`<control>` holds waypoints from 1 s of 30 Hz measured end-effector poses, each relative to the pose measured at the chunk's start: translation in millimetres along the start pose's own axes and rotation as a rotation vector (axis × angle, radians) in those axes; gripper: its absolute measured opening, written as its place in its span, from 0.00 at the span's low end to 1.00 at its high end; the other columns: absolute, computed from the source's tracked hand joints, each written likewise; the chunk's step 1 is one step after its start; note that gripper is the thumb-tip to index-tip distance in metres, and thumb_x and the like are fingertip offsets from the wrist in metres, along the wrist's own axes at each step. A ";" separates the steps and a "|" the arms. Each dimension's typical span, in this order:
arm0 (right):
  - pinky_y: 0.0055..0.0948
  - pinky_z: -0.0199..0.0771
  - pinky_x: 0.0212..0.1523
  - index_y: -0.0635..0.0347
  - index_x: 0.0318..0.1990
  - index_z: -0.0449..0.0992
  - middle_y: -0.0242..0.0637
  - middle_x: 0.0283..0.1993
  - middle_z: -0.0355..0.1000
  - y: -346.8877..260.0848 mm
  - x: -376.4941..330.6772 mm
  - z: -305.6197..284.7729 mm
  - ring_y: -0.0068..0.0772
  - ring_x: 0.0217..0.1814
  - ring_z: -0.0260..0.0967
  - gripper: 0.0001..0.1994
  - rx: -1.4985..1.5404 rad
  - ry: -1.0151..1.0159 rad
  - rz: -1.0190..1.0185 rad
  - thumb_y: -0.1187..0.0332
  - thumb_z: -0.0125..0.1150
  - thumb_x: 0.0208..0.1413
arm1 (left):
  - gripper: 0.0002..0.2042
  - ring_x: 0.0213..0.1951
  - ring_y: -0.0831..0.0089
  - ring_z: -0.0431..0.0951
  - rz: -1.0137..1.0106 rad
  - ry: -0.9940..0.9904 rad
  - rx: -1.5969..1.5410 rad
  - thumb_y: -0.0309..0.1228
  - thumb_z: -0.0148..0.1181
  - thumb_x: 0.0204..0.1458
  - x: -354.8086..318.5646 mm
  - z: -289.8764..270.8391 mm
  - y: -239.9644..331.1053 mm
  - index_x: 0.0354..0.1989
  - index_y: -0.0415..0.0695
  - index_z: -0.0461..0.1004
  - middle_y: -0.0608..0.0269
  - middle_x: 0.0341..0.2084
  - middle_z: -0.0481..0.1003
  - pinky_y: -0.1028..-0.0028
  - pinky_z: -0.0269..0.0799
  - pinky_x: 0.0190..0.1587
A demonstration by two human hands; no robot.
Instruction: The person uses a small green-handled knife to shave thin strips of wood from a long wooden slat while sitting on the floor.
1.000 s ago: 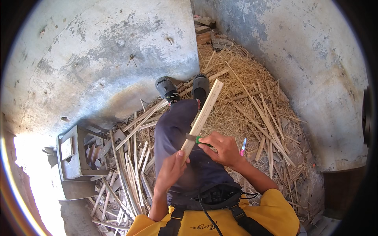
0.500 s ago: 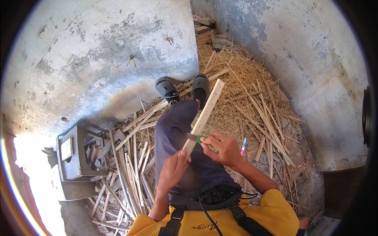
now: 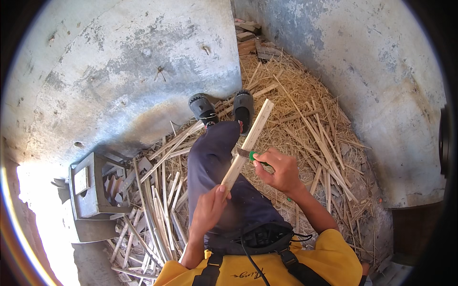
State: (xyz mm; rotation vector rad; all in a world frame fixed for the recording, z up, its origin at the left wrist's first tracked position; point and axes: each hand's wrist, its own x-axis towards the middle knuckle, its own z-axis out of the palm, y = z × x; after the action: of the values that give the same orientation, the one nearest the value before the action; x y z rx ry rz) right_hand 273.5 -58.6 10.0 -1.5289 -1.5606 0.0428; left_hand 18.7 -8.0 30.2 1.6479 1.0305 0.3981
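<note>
A flat strip of pale wood slants up and away from me above my thigh. Its near end is gripped by my left hand, the thumb lying along the edge. My right hand is closed round the green handle of a knife. The dark, short blade lies across the face of the strip, about midway along the part that shows. Most of the handle is hidden inside my fingers.
Straw and loose wood strips cover the ground ahead and to the right. More thin strips lie heaped at my left, beside a grey box-like frame. Worn grey walls stand close around. My shoes rest near the wall's corner.
My right hand and the knife have moved up the strip, away from my left hand. The strip has shifted slightly; my left hand stays almost in place.
</note>
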 end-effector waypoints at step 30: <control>0.35 0.71 0.22 0.49 0.43 0.87 0.30 0.29 0.77 28.2 18.7 0.3 0.33 0.21 0.74 0.06 -0.087 0.098 -0.041 0.62 0.72 0.61 | 0.23 0.20 0.56 0.76 -0.033 0.056 0.112 0.42 0.43 0.78 -8.5 -1.3 -3.9 0.37 0.38 0.78 0.54 0.17 0.71 0.60 0.69 0.31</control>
State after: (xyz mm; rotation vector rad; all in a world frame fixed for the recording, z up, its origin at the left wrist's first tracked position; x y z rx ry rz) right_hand 298.7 -37.0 3.6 -1.5427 -1.5325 -0.1234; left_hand 11.4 -13.8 29.2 1.7247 1.1382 0.3719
